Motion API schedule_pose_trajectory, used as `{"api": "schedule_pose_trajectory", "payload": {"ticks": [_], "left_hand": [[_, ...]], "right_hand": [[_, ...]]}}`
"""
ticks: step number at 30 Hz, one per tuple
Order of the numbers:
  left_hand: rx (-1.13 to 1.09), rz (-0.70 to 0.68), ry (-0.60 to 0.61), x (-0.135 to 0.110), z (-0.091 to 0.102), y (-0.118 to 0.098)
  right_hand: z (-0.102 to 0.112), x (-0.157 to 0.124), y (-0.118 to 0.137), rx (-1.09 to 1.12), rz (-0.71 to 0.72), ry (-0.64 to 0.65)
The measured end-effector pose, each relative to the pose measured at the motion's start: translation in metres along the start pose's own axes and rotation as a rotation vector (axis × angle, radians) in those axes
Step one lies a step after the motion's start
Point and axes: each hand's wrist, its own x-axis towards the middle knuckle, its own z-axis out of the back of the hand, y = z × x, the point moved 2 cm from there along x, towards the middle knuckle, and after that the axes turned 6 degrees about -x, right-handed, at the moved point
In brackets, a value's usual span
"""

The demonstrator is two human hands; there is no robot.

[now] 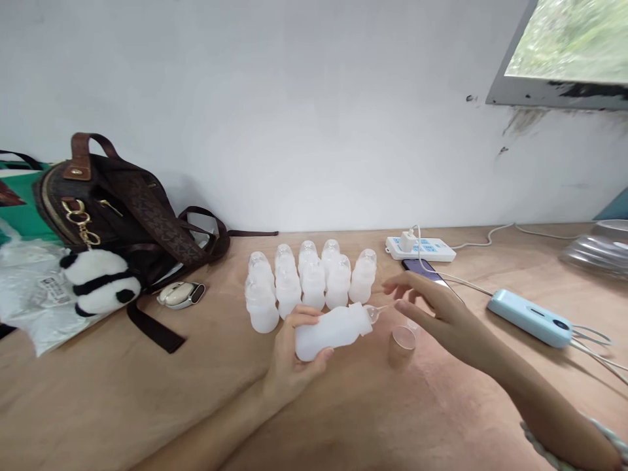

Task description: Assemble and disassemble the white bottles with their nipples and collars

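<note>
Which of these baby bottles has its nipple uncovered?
The tilted bottle in the left hand: its nipple is bare, while the standing bottles behind it wear clear caps.

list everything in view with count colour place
capped bottles: 9, milky white, mid-table
held bottle: 1, milky white, left hand
loose cap: 1, clear, near right hand
backpack: 1, dark brown, left
panda plush: 1, black and white, against backpack
bag: 1, green, far left
plastic bag: 1, translucent, left
watch-like item: 1, cream, right of plush
power strip: 1, white and blue, back right
plug: 1, white, in strip
phone: 1, dark, behind right hand
device: 1, light blue, right
cables: several, white, right
packaging: count unclear, transparent, right
edge item: 1, blue, far right
table: 1, brown, beneath
wall: 1, white, behind
window: 1, grey-framed, upper right
bracelet: 1, pale, right wrist
left hand: 1, gripping held bottle
right hand: 1, beside its teat
</note>
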Motion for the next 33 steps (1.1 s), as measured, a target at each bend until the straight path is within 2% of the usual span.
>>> {"api": "schedule_pose_trajectory", "payload": {"ticks": [2,4,6,9,11,15,16,18,20,23,28,33], "left_hand": [[-0.025,0.044,-0.017,0.000,0.000,0.001],[-0.044,0.054,-0.008,0.001,0.000,0.001],[-0.059,0.062,-0.002,0.001,0.000,0.001],[-0.071,0.084,0.001,0.002,0.000,0.000],[-0.075,0.093,-0.003,0.002,0.000,0.000],[-0.071,0.124,-0.024,0.001,0.001,0.000],[-0.069,0.136,-0.027,0.001,0.001,0.001],[-0.064,0.157,-0.027,0.001,0.001,0.001],[-0.067,0.161,-0.020,0.000,0.002,0.000],[-0.062,0.148,-0.021,0.000,0.002,-0.001],[-0.037,0.176,0.045,0.000,0.001,0.000],[-0.040,0.158,0.085,0.000,0.000,0.001]], "right_hand": [[0.002,-0.006,-0.015,-0.188,-0.045,-0.032],[-0.009,-0.015,-0.031,-0.295,-0.049,0.029],[-0.026,-0.023,-0.044,-0.279,-0.020,0.157],[-0.038,-0.029,-0.049,-0.157,-0.027,0.236],[-0.031,-0.026,-0.046,-0.046,-0.046,0.188],[-0.004,-0.008,-0.032,0.157,-0.069,-0.053],[-0.002,-0.002,-0.027,0.195,-0.048,-0.054],[-0.006,0.007,-0.014,0.247,0.035,0.024],[-0.017,0.013,-0.001,0.274,0.125,0.114],[-0.036,0.016,0.009,0.280,0.188,0.164],[-0.050,0.010,0.003,0.308,0.191,0.177],[-0.057,0.004,-0.004,0.377,0.102,0.163]]}}
